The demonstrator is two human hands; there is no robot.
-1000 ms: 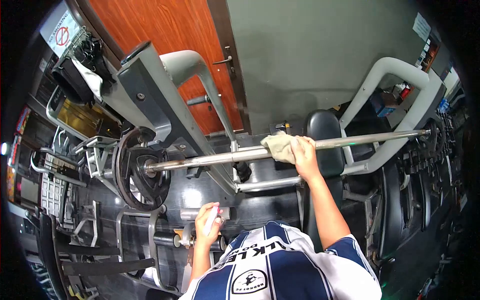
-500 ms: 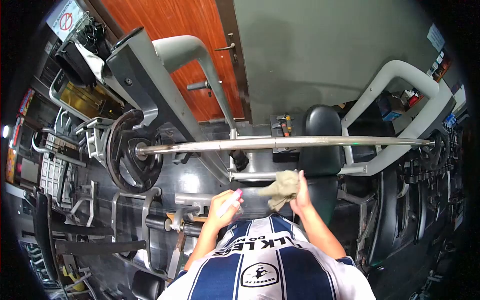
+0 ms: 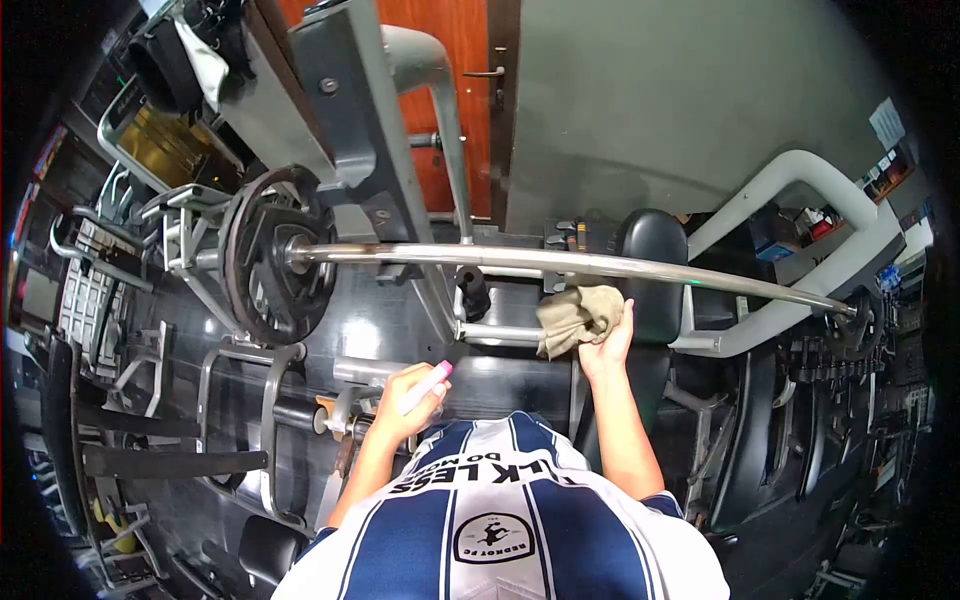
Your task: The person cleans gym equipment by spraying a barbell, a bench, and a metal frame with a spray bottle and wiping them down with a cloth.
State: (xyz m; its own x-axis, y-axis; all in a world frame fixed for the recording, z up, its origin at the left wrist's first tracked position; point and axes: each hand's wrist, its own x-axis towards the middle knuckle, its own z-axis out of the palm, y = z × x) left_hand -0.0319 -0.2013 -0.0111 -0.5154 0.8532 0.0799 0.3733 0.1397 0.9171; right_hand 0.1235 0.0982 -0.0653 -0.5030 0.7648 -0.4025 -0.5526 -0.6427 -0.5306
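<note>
My left hand is closed round a white bottle with a pink cap, tilted up to the right, in front of my shirt. Further right, my right hand holds a crumpled olive-beige cloth, its folds hanging to the left of my fingers. The cloth is just below the long steel barbell bar, which crosses the view; whether they touch I cannot tell. At the bar's left end sits a black weight plate.
Behind the bar stands a grey rack frame on the left, with another frame arm on the right. A black padded bench is beyond the cloth. A red-brown door and several gym machines surround the area.
My right hand has raised the cloth towards the bar, and the cloth is more spread out. My left hand with the bottle has shifted left. The whole view has turned slightly.
</note>
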